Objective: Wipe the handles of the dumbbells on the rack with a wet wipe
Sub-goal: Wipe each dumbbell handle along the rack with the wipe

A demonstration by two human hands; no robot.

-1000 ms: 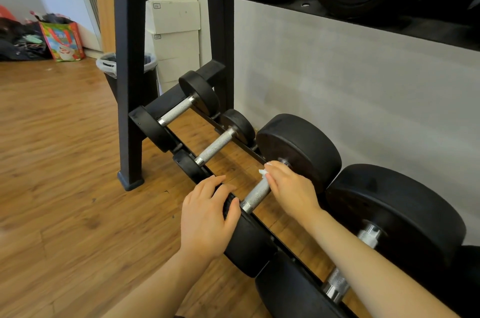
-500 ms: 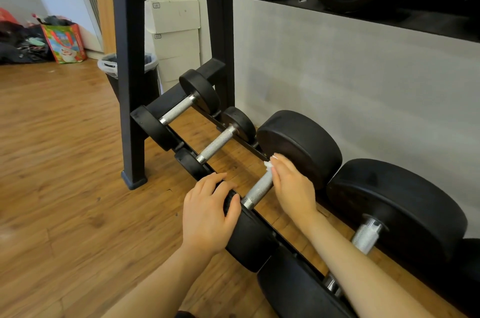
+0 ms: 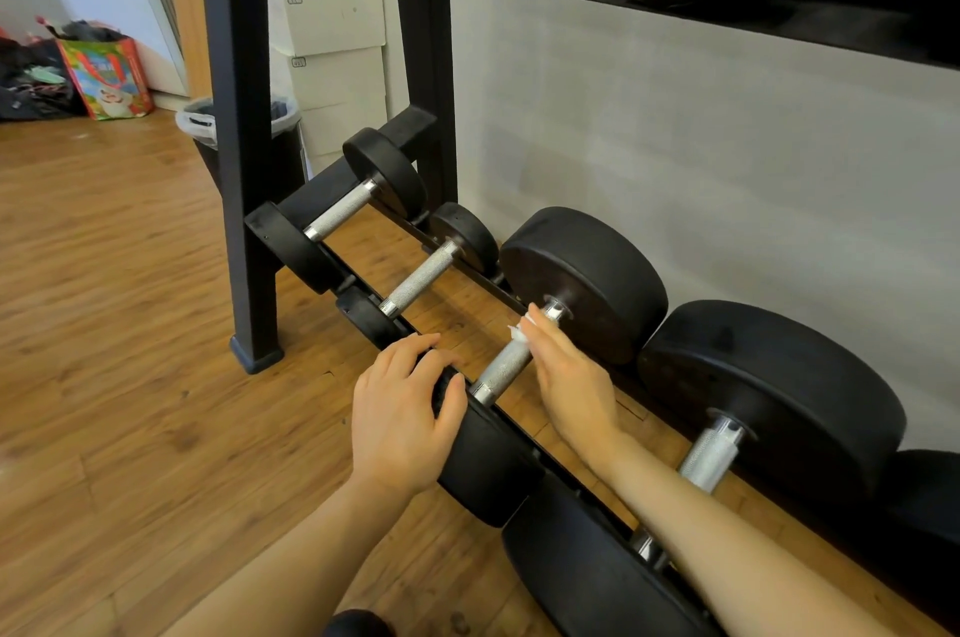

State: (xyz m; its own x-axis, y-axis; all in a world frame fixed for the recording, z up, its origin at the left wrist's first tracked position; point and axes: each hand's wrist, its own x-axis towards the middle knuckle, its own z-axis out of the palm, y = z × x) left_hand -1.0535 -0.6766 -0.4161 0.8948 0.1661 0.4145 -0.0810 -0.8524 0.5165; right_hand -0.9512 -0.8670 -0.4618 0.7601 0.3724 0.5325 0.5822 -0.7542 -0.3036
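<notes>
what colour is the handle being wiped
Silver knurled metal handle, clearest in the head view.

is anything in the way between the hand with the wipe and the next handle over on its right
Nothing visible blocks it. The right hand presses the wet wipe on the third handle; the fourth handle lies bare beside the forearm, which crosses only its near end.

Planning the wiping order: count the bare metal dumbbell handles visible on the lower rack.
4. Far-left small handle; next small handle; third handle, beside the right hand with the wet wipe; fourth handle, partly behind the forearm. More may lie out of view.
</notes>
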